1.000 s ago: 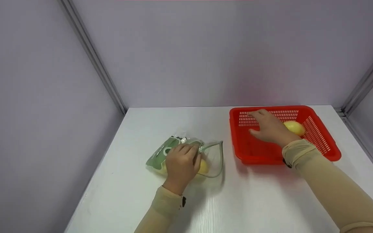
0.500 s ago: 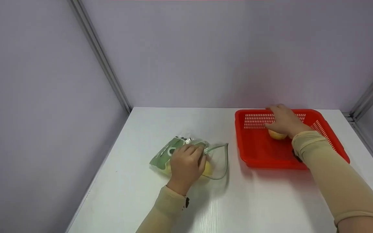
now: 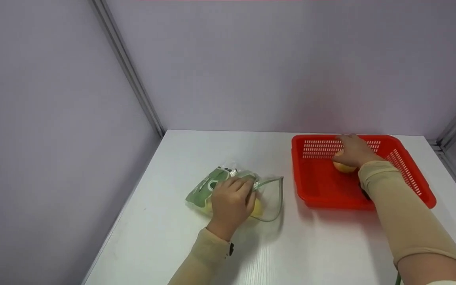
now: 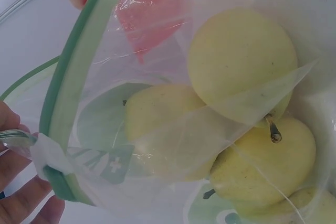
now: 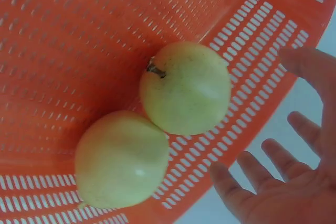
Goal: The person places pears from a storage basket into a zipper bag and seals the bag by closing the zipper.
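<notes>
My left hand [image 3: 231,201] grips the rim of a clear plastic zip bag [image 3: 205,187] with a green print, lying on the white table. In the left wrist view its fingers [image 4: 26,200] hold the bag's green-edged mouth, which gapes. Several yellow pears [image 4: 241,64] are inside. My right hand [image 3: 353,151] is over a pear [image 3: 345,168] in the red plastic basket [image 3: 315,186]. The right wrist view has two pears touching each other, a stemmed one [image 5: 186,90] and a paler one [image 5: 122,161]. There my right fingers are spread, apart from both.
The basket has slotted walls and stands at the back right of the white table [image 3: 152,237]. Grey panels [image 3: 228,67] close off the back and sides. A green strip [image 3: 398,279] shows at the bottom right, by the right forearm.
My right hand has moved right and inward from the basket's left part to over the pear. The left hand stays on the bag. The whole scene has shifted slightly rightward in view.
</notes>
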A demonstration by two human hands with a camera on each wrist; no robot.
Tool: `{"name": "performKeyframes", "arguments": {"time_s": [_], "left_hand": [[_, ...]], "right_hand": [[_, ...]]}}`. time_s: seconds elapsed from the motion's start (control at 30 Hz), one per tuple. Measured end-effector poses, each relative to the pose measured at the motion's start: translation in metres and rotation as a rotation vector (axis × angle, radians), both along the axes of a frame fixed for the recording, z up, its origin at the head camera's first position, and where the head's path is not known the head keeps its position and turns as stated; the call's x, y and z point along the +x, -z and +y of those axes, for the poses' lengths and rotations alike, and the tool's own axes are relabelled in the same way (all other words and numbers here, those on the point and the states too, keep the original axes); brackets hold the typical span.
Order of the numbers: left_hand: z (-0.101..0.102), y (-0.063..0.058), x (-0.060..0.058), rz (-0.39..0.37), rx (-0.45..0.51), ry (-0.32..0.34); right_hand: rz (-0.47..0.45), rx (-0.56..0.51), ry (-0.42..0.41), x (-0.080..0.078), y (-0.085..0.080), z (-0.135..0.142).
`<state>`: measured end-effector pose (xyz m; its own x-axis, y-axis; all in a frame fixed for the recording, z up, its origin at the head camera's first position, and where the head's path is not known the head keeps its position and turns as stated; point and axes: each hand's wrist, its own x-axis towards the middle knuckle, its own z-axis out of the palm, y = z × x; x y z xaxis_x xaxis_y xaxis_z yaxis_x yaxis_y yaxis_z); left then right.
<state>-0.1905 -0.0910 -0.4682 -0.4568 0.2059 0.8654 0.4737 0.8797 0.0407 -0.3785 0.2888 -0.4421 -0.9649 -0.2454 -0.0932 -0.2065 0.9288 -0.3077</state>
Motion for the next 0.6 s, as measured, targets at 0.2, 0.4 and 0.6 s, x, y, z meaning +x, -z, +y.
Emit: {"name": "performKeyframes", "arguments": {"time_s": [0.2, 0.4, 0.6], "left_hand": [[0.0, -0.001, 0.004, -0.016, 0.001, 0.003], [-0.003, 0.0, 0.009, -0.034, 0.001, -0.003], [-0.004, 0.001, 0.011, -0.027, 0.015, 0.007]], "right_hand": [[-0.099, -0.001, 0.016, -0.002, 0.011, 0.012], [-0.122, 0.024, -0.017, 0.0, 0.021, 0.011], [-0.106, 0.025, -0.039, 0.002, 0.029, 0.01]]}}
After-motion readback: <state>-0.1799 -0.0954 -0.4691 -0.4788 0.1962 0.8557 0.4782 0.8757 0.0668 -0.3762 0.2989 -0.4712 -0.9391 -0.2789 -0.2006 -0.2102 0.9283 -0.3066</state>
